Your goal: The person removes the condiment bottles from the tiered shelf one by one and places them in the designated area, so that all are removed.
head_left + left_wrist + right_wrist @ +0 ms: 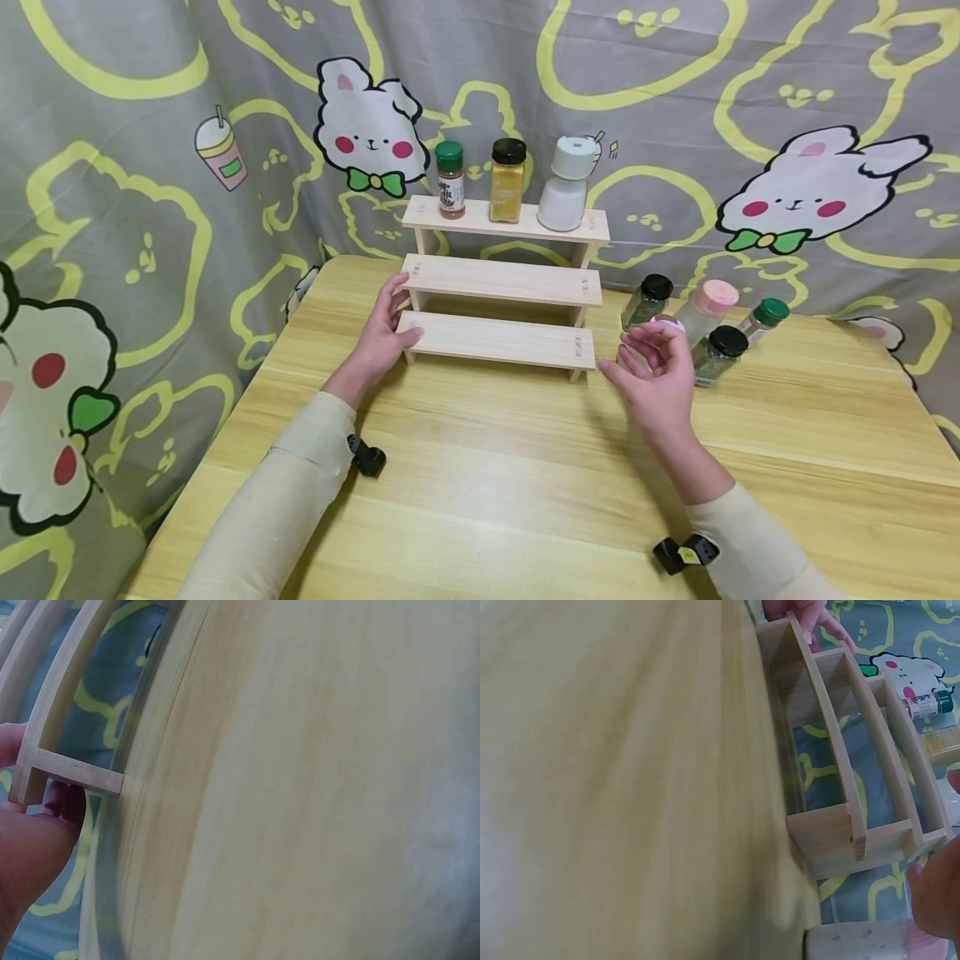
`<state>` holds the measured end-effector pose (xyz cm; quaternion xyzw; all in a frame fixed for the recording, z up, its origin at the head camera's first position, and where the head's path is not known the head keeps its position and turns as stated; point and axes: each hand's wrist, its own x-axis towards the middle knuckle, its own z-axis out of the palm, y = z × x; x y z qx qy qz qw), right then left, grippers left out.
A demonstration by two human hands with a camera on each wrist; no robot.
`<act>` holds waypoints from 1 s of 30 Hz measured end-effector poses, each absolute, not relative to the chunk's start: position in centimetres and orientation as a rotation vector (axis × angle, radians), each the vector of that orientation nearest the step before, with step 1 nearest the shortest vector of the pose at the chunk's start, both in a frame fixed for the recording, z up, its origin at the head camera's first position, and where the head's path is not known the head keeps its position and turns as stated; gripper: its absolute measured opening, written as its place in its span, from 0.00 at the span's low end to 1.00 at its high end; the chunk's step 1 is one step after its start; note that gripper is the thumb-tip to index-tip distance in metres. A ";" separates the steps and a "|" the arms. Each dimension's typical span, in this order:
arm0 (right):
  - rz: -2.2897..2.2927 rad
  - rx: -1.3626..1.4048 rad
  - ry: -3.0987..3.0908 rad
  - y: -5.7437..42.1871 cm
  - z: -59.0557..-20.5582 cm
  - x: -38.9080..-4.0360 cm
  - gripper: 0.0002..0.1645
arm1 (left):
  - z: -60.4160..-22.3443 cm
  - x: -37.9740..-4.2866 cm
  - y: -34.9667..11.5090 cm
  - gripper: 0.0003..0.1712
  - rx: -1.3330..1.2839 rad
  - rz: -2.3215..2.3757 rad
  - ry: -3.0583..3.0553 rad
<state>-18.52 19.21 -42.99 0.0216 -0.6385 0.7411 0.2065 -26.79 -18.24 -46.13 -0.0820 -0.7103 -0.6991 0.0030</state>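
Observation:
A three-tier wooden spice rack (502,279) stands at the table's back. My left hand (386,329) grips its left end, thumb on top of the lowest tier and fingers round the side; the left wrist view shows this hand (37,840) at the rack's end. Just past the rack's right end, my right hand (656,375) is beside a jar with a pinkish lid (667,322), its fingers bent and thumb apart. The hand partly hides this jar in the head view. In the right wrist view, the thumb side lies close over a pink-lidded jar (862,941).
On the top tier stand a green-capped bottle (451,183), a black-capped yellow spice jar (507,183) and a white-topped jar (564,187). Right of the rack are two black-capped jars (647,302) (720,354), a pink-capped bottle (708,308) and a green-capped bottle (765,318). A patterned curtain hangs behind.

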 end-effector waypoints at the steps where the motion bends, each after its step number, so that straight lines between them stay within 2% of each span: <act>1: 2.063 0.068 -1.780 19.2 -42.9 -18.6 0.40 | -46.1 -26.8 -18.2 0.51 -0.258 -2.193 -2.227; 30: 2.048 0.200 -1.711 17.5 -37.1 -23.3 0.39 | -46.0 -26.8 -18.2 0.51 -0.263 -2.207 -2.226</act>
